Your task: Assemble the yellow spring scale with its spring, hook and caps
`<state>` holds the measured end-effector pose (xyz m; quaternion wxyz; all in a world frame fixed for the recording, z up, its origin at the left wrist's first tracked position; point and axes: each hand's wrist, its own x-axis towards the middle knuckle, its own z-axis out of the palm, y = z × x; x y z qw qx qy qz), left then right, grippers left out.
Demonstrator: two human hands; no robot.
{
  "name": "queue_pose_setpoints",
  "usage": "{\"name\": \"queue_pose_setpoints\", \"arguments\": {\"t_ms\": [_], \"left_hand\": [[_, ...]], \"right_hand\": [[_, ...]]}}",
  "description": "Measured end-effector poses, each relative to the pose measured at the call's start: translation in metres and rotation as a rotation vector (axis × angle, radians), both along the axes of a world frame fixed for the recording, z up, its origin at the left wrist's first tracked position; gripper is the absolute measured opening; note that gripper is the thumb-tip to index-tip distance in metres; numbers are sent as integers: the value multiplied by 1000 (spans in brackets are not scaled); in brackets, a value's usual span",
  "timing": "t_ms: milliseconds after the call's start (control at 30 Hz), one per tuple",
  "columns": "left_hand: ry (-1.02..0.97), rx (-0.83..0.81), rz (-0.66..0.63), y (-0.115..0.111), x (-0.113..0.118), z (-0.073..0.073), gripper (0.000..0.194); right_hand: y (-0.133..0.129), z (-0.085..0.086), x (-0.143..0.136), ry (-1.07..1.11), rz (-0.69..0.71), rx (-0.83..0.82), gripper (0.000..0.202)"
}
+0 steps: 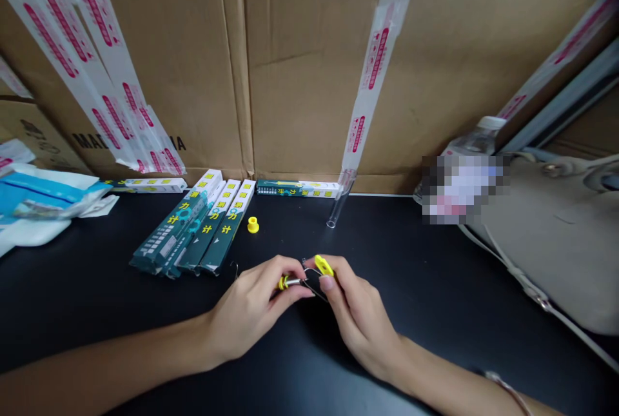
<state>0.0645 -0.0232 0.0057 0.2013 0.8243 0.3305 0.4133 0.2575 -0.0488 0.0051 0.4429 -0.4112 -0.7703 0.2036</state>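
Observation:
Pinched in my left hand [264,293] is a small metal rod with yellow rings [290,282], lying between thumb and fingers. My right hand [360,313] grips a flat yellow plastic piece [324,266] with a slot in it. Between the two hands runs a thin wire [313,271], and a bit of what looks like a spring shows by the fingertips. Both hands are close together above the black table [411,287]. A yellow flanged plug [253,225] stands on the table beyond my left hand. Further back, a clear tube [340,200] leans against the cardboard.
Several green-and-white spring scale boxes [193,222] lie left of centre, and another box [297,188] rests along the cardboard wall [309,80]. At the right are a plastic bottle [478,138] and a beige bag [556,242] with a strap. Blue-white packaging [48,193] sits at left.

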Motion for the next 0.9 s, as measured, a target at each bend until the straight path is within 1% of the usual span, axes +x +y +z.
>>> {"name": "queue_pose_setpoints", "arguments": {"t_ms": [100,167,367,500,633,900], "left_hand": [[-47,-132,11,1,-2,2,8],[-65,-186,24,3,-2,4,9],[-207,-408,10,4,0,8,13],[-222,-439,-27,3,1,8,9],[-196,-486,-50,3,1,11,10],[-192,-532,-44,3,3,16,9]], "right_hand": [[-1,-1,0,-23,-24,-11,15],[-2,-1,-1,-39,-34,-22,9],[-3,-2,-2,-67,-58,-6,12],[-2,-3,-2,-71,-35,8,8],[-1,-1,-1,-61,1,25,12],[-1,2,-1,-41,33,72,16]]}}
